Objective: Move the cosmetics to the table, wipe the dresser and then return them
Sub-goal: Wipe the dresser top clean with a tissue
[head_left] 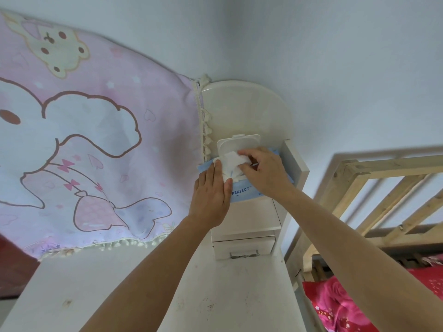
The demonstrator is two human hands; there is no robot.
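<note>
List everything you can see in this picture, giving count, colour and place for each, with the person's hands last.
dresser top: one, white and stained, bottom
drawer unit: one, white, on the dresser top
wipe pack: one, blue with an open white lid, on the drawer unit
wipe: one, white, sticking out of the pack's opening
cloth: one, pink with cartoon animals, left
bed frame: one, pale wood, right
bedding: one, red floral, lower right
left hand: one, flat on the wipe pack
right hand: one, pinching the wipe
</note>
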